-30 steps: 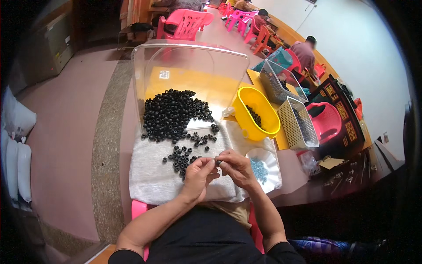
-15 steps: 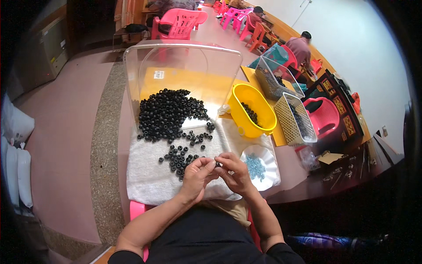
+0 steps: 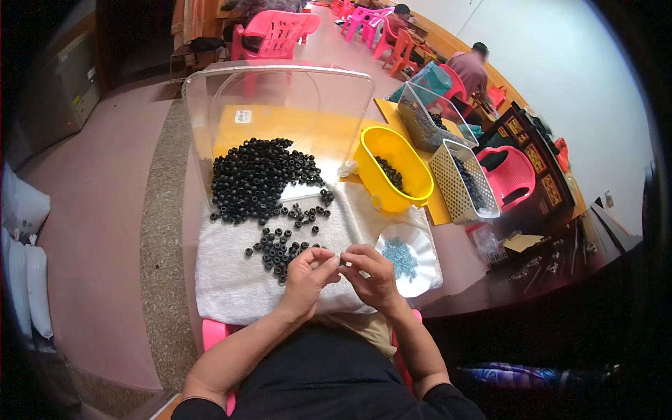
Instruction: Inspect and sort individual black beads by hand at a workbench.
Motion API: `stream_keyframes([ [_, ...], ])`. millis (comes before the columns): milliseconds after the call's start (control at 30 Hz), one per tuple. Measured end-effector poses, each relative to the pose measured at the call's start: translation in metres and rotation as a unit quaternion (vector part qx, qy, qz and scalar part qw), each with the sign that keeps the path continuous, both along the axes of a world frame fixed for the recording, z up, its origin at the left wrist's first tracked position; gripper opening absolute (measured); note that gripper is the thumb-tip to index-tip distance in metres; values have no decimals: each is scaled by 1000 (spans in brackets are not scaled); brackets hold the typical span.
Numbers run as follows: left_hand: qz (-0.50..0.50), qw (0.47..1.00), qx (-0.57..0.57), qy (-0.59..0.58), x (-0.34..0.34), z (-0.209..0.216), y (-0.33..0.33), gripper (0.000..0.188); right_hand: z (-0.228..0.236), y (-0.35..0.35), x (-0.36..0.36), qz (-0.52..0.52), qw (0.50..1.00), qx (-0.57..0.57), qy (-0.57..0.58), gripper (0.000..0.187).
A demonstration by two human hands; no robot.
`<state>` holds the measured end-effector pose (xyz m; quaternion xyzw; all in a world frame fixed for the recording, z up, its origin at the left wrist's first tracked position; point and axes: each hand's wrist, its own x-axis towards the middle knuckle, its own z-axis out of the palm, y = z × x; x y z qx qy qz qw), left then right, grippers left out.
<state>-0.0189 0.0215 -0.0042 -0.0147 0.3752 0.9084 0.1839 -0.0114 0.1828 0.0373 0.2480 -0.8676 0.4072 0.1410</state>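
Both hands, left hand (image 3: 308, 274) and right hand (image 3: 369, 276), pinch one small part (image 3: 341, 262) together; I keep fingertips tight, aligned over the towel (image 3: 231, 280).

Cloth (image 3: 231, 280) on table, dead centre. Ring pile (image 3: 259, 178) on cloth at 12, loose rings (image 3: 280, 248) trailing toward 6. Clear shield (image 3: 280, 105) standing behind pile. Tub (image 3: 392, 171) at 2, mesh basket (image 3: 462, 182) just right of it. Dish (image 3: 409, 259) at 4, on cloth edge.

It is a small assembly workshop: heaps of black rings (image 3: 260, 178), sorting baskets (image 3: 463, 183) at centre right, other workers (image 3: 470, 68) at upper right.
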Motion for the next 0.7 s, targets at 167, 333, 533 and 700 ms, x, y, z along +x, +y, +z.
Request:
stream_keyframes([
  [167, -10, 1000, 6, -11, 1, 0, 3, 13, -2, 0, 2, -10, 1000, -15, 20, 24],
  [333, -17, 1000, 4, -11, 1, 2, 2, 12, -4, 7, 1, 3, 999, -44, -1, 23],
  [533, -55, 998, -20, -8, 1, 8, 1, 14, -7, 15, 12, -9, 991, -108, -81, 21],
  [700, -62, 997, -35, -14, 6, 9, 5, 15, 5, 32, 33, -36, 997, -43, -59, 25],
])
